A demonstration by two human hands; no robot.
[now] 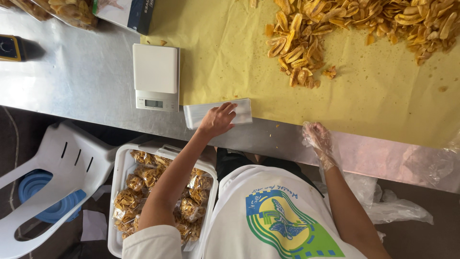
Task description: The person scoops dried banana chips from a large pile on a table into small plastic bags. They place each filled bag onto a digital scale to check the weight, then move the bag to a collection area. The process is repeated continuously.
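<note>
Left hand [218, 120] is down flat on the stack of clear, empty plastic bags [239, 111] at the near edge of the steel table [81, 76], fingers spread over the top bag, pressing or peeling one up — not yet lifted, nothing closed in the grip. Right hand [317, 139], wrapped in a thin clear plastic glove, hovers loose and empty at the same near edge, further toward the right end, fingers slack.

How far along? Judging by the white plastic crate [120, 172] down beside the person's lap, a good deal is bagged: it is well filled with small sealed packets of yellow banana chips [143, 180]. I make out roughly a dozen or more packets on top, the exact figure hidden by the forearm and by the layers beneath. Plenty left, though: one big loose heap of fried banana chips [335, 29] sprawls along the far edge of the yellow paper sheet [230, 52], reaching to the far right corner.

The count: one white digital kitchen scale [155, 76], its platform bare, just left of the bag stack. One stack of bags. One crate. One white plastic chair [57, 177] on the floor to the left, with one blue round object [48, 206] under it. At the far left corner, one bulging clear bag of chips [67, 12] and one box [127, 13].
</note>
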